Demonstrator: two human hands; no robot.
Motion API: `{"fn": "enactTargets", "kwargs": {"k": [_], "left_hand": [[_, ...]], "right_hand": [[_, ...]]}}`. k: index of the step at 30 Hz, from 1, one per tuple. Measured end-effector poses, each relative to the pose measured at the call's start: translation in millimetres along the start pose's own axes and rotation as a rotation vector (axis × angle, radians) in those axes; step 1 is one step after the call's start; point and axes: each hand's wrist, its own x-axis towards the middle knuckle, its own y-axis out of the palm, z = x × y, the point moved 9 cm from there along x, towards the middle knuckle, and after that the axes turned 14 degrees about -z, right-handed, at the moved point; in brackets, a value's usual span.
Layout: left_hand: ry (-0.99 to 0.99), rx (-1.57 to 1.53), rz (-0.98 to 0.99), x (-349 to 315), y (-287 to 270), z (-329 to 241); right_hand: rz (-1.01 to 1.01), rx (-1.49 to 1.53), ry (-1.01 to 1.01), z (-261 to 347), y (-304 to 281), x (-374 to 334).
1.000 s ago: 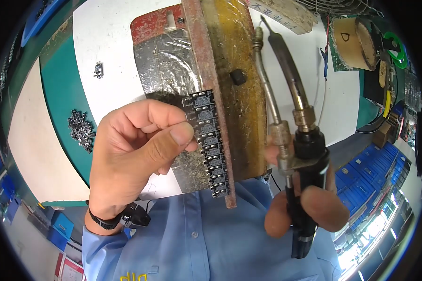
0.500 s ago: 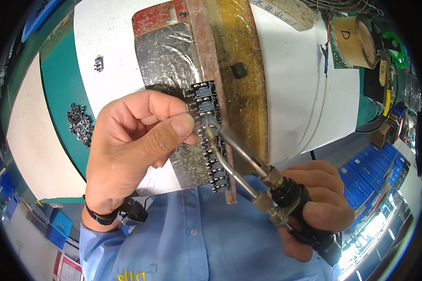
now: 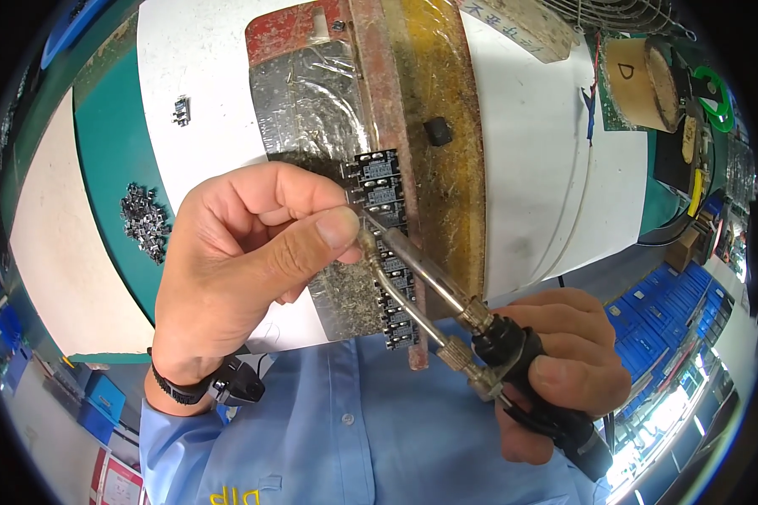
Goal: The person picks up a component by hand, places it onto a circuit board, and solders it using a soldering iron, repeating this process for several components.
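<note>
My right hand [image 3: 577, 358] grips the black handle of a soldering iron [image 3: 425, 269] that has a second, bent metal tube alongside its barrel, like a solder feed. The iron's tip and the tube's end meet beside the fingertips of my left hand [image 3: 240, 261]. That hand is closed in a pinch of thumb and forefinger; what lies between them is too small and covered to make out. Under the tip runs a row of small black components [image 3: 381, 192] with metal pins, lined up along a rusty metal bar [image 3: 389, 93]. My left fingers and the iron cover part of the row.
Loose small components lie heaped [image 3: 146, 223] on the green mat at left, with a few more [image 3: 181, 110] on white paper. A small black block [image 3: 437, 131] sits on the yellowish plate. A wooden block [image 3: 522, 29], a tape roll [image 3: 640, 82] and a cable [image 3: 574, 198] are at right.
The iron's tip has shifted slightly left and up, closer to my left fingertips. My left hand keeps its pinch, nearly unmoved. The whole view has drifted slightly.
</note>
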Motion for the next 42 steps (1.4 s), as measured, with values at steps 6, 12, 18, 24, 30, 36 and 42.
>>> {"fn": "enactTargets", "kwargs": {"k": [6, 12, 18, 24, 30, 36, 42], "left_hand": [[0.002, 0.000, 0.001, 0.3, -0.2, -0.4], [0.003, -0.003, 0.003, 0.6, 0.0, -0.8], [0.004, -0.003, 0.006, 0.3, -0.4, -0.9], [-0.010, -0.006, -0.001, 0.0, -2.6, 0.7], [-0.013, -0.018, 0.008, 1.1, -1.1, -0.2], [-0.008, -0.005, 0.018, 0.4, 0.3, -1.9], [-0.028, -0.004, 0.074, 0.3, 2.5, -1.4]], "right_hand": [[-0.002, -0.017, 0.019, -1.0, 0.0, 1.5], [-0.096, -0.036, -0.013, 4.2, -8.7, 2.1], [-0.078, -0.043, 0.026, 1.9, -5.1, 0.9], [-0.035, -0.035, 0.030, 1.5, -2.9, 1.0], [-0.023, -0.059, 0.048, 2.0, -3.0, 2.0], [-0.041, -0.013, 0.060, -0.5, -10.2, -3.3], [0.070, -0.036, 0.056, -7.2, 20.2, 3.2]]}}
